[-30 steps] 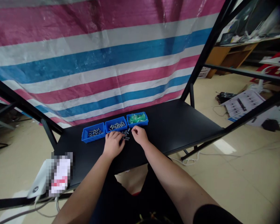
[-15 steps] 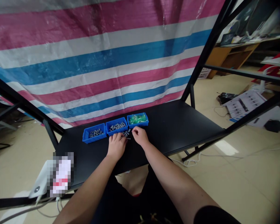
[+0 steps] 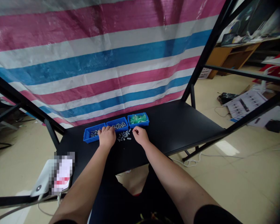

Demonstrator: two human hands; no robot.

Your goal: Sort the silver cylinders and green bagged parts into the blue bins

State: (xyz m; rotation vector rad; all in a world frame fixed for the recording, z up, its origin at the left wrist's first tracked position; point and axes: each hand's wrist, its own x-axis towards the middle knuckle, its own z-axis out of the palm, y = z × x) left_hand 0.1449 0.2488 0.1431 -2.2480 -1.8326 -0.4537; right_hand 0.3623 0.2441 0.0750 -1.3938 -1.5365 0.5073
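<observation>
My left hand [image 3: 107, 137] hovers at the front, where the left blue bin [image 3: 88, 137] meets the middle blue bin [image 3: 110, 123]. Its fingers bend downward, and whatever they hold is hidden beneath them. My right hand [image 3: 140, 135] is closed in a curl just right of a loose pile of small grey metal cylinders [image 3: 124, 135] on the black table [image 3: 177, 124]. Anything in its fingertips is too small to make out. Small metal parts lie in the left bin, and larger grey cylinders fill the middle one. Green, plastic-looking pieces [image 3: 139, 118] lie in the right blue bin [image 3: 138, 125].
A striped plastic sheet [image 3: 116, 74] hangs behind the table between black frame posts [image 3: 193, 77]. At the near left corner sit a white device [image 3: 43, 179] and a blurred-out object [image 3: 63, 174] with cables. Boxes [image 3: 247, 107] stand on the floor to the right.
My left hand has moved left from the loose cylinders to the front of the left and middle bins, uncovering the pile. My right hand has stayed nearly in place.
</observation>
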